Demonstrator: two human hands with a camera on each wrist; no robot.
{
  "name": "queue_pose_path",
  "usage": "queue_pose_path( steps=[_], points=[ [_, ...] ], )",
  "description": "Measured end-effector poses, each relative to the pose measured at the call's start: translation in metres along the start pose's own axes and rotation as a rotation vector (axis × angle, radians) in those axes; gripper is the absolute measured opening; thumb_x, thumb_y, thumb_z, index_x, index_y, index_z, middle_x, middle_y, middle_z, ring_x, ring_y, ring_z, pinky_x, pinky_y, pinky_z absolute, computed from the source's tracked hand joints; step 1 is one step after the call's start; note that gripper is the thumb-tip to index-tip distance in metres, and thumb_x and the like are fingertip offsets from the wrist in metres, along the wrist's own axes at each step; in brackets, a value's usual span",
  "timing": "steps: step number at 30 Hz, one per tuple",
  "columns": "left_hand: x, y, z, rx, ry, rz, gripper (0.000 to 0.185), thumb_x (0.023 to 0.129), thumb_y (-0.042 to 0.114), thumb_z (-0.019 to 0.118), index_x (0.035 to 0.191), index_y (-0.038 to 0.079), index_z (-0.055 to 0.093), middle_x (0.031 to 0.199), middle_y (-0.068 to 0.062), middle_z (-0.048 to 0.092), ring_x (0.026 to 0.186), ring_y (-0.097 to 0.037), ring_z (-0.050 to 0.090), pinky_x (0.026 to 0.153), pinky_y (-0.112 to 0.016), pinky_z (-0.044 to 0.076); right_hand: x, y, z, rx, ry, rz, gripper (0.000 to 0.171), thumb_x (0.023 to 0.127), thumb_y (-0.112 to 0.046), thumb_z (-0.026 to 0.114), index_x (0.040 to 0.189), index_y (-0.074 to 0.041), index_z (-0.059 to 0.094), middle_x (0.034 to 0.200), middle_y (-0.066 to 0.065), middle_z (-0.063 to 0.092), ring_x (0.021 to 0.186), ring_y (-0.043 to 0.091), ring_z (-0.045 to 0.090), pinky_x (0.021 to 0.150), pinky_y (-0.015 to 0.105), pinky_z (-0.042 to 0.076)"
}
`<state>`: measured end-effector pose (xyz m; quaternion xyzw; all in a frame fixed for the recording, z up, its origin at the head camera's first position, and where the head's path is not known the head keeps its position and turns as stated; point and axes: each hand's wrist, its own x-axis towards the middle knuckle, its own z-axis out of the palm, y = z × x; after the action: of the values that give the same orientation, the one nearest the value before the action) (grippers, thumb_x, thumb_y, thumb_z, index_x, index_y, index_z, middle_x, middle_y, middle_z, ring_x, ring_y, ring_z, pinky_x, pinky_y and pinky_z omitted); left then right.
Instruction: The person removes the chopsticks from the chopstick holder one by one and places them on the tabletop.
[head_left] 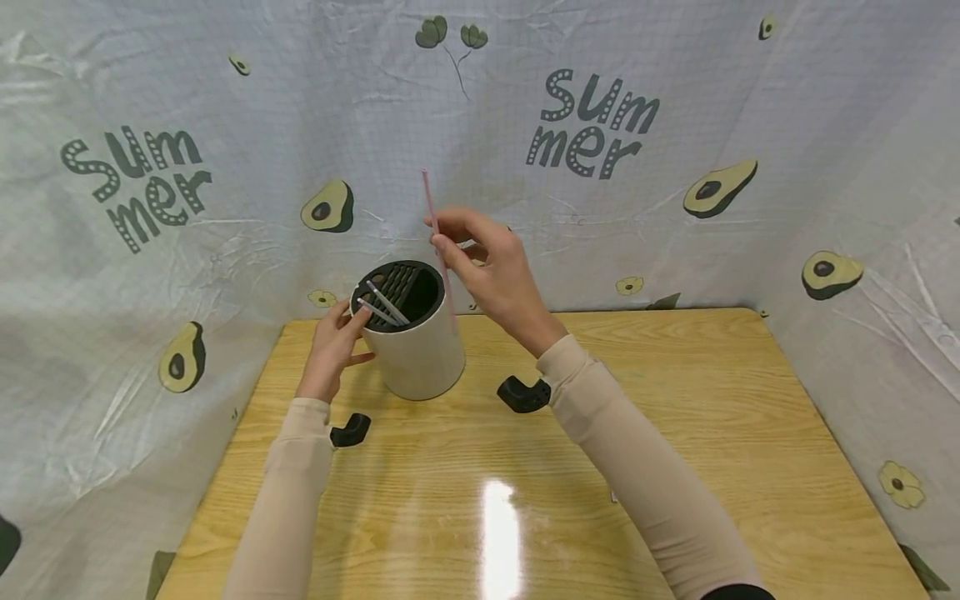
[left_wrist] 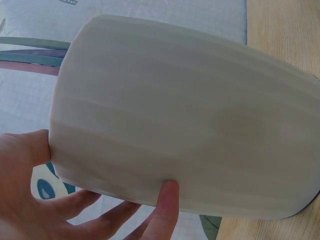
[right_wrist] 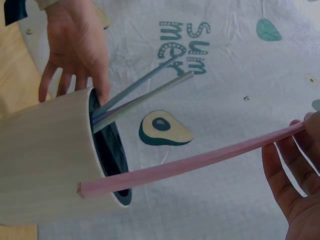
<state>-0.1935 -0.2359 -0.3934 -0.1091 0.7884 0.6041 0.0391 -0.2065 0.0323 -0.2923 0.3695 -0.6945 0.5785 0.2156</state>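
A white round container [head_left: 420, 367] with a black slotted insert [head_left: 401, 271] stands upright near the table's back edge. My left hand [head_left: 330, 346] touches its left side, thumb by the rim and a fingertip on the wall. Several thin straws lean out of the top, among them a pale green straw [right_wrist: 160, 95] and a blue straw [right_wrist: 145, 80]. Between thumb and fingers, my right hand [head_left: 491, 262] pinches a pink straw [right_wrist: 200, 162] near its upper part. The straw's lower end overlaps the container's outer wall in the head and right wrist views.
Behind the wooden table [head_left: 660, 375] hangs a pale cloth [head_left: 480, 133] printed with avocados and lettering. Bent black pieces [head_left: 525, 394] show beside both sleeves. A small pale tip [head_left: 613, 496] pokes out beside the right forearm.
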Motion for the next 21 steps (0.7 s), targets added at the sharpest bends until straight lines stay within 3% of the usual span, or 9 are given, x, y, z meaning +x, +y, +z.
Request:
queue_pose_path(
  steps=[11,21],
  points=[
    [0.001,-0.003,0.002,-0.004,0.009,0.003,0.067,0.110,0.045,0.046,0.168,0.020,0.023,0.170,-0.017,0.031,0.150,-0.040,0.041,0.110,-0.062,0.049,-0.030,0.020,-0.008,-0.030,0.027,0.099,0.025,0.103,-0.010,0.065,0.127,-0.005,0.072,0.116,0.012,0.074,0.095,0.023,0.072,0.078,0.038,0.062],
    [0.002,-0.003,0.001,-0.004,0.014,0.008,0.067,0.110,0.046,0.046,0.168,0.021,0.024,0.169,-0.016,0.033,0.149,-0.039,0.042,0.110,-0.062,0.049,-0.056,0.035,-0.013,-0.052,0.044,0.171,0.027,0.103,-0.012,0.066,0.129,-0.008,0.072,0.114,0.012,0.073,0.098,0.021,0.071,0.078,0.029,0.060]
  ],
)
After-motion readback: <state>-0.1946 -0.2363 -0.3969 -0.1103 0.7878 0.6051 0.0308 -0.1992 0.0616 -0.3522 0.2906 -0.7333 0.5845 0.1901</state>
